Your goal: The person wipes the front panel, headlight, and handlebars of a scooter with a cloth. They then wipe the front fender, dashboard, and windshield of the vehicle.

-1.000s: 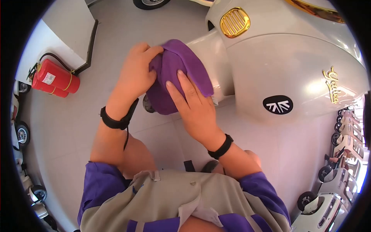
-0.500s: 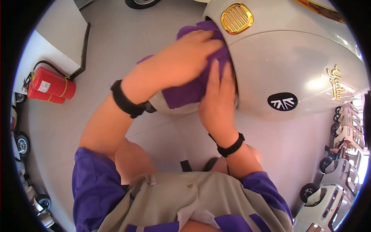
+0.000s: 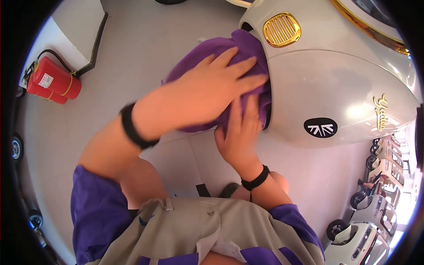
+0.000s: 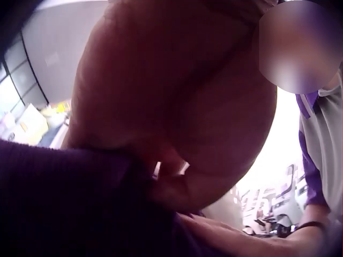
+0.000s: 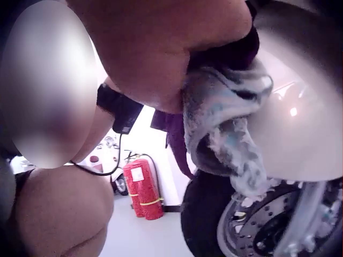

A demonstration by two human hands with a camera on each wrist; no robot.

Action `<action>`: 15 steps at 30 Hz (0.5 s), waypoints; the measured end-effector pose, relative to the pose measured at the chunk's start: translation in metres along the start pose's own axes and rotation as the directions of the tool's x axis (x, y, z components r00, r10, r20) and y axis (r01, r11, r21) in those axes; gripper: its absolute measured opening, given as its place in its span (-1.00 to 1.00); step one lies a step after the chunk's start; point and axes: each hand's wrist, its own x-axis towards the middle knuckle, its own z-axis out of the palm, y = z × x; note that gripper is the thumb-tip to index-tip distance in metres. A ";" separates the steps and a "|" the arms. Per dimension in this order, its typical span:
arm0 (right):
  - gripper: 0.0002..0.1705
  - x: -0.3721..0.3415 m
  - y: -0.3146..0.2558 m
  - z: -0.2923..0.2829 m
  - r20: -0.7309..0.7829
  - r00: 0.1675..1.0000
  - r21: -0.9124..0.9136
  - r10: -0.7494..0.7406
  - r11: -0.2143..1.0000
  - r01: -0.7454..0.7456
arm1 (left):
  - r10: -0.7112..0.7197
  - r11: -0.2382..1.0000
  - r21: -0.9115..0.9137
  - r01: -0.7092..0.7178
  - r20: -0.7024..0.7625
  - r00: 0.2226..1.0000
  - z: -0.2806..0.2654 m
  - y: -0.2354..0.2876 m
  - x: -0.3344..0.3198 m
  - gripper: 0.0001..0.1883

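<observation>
A purple cloth (image 3: pixel 194 57) lies draped over the scooter's front fender (image 5: pixel 305 150), against the body's edge. My left hand (image 3: pixel 198 95) is over the cloth, its fingers spread and mostly straight. Close below it my right hand (image 3: pixel 240 134) is at the cloth's near edge, two fingers pointing forward along it. In the right wrist view a bunched, stained grey rag (image 5: pixel 222 107) hangs from under my right hand, with some purple cloth beside it. The left wrist view is dark; the left hand fills its middle.
The pale scooter body (image 3: pixel 318 84) with a gold grille (image 3: pixel 282 30) curves along the right. Its front tire (image 5: pixel 201 214) and brake disc show below the fender. Red fire extinguishers (image 3: pixel 55 79) stand at the left wall. Several vehicles (image 3: pixel 375 216) line the right side.
The purple cloth, earlier bunched between both hands, is now spread over the fender. Both hands have moved right to the body's edge; since half a second ago the left fingers have spread.
</observation>
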 end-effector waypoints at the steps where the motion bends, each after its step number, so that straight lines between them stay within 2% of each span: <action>1: -0.15 0.011 0.002 -0.005 -0.046 0.999 0.014 0.013 1.000 -0.013 | -0.028 0.999 -0.045 0.029 0.031 0.999 0.002 -0.005 0.014 -0.37; 2: -0.14 0.022 0.003 -0.006 -0.094 0.995 0.031 0.028 0.999 -0.025 | -0.053 0.995 -0.086 0.059 0.064 0.997 0.003 -0.013 0.025 -0.37; 3: -0.11 0.031 0.008 -0.006 -0.069 0.998 0.098 0.010 0.995 -0.003 | -0.076 0.988 -0.126 0.089 0.104 0.992 0.002 -0.018 0.031 -0.38; 6: -0.11 0.050 0.014 -0.007 -0.041 0.999 0.230 -0.028 0.972 0.037 | -0.274 0.954 -0.114 0.276 0.033 0.961 0.007 -0.019 0.027 -0.39; 7: -0.16 0.053 0.012 -0.010 -0.042 0.998 0.233 -0.037 0.971 0.046 | -0.261 0.959 -0.107 0.261 0.018 0.965 0.010 -0.027 0.019 -0.36; 10: -0.20 0.044 0.014 -0.014 0.043 0.987 0.217 -0.153 0.966 0.140 | -0.343 0.933 -0.142 0.332 -0.062 0.937 0.002 -0.017 -0.025 -0.32; 11: -0.28 0.037 0.007 -0.011 0.054 0.988 0.227 -0.147 0.965 0.132 | -0.361 0.931 -0.101 0.352 -0.092 0.928 0.001 -0.011 -0.042 -0.33; 13: -0.37 -0.004 -0.007 0.020 -0.091 0.983 0.238 -0.161 0.955 0.179 | -0.365 0.930 -0.023 0.366 -0.158 0.918 0.002 0.001 -0.069 -0.33; 15: -0.47 -0.033 -0.001 0.048 -0.194 0.962 0.260 -0.190 0.936 0.237 | -0.415 0.910 -0.026 0.414 -0.062 0.908 0.001 0.019 -0.075 -0.35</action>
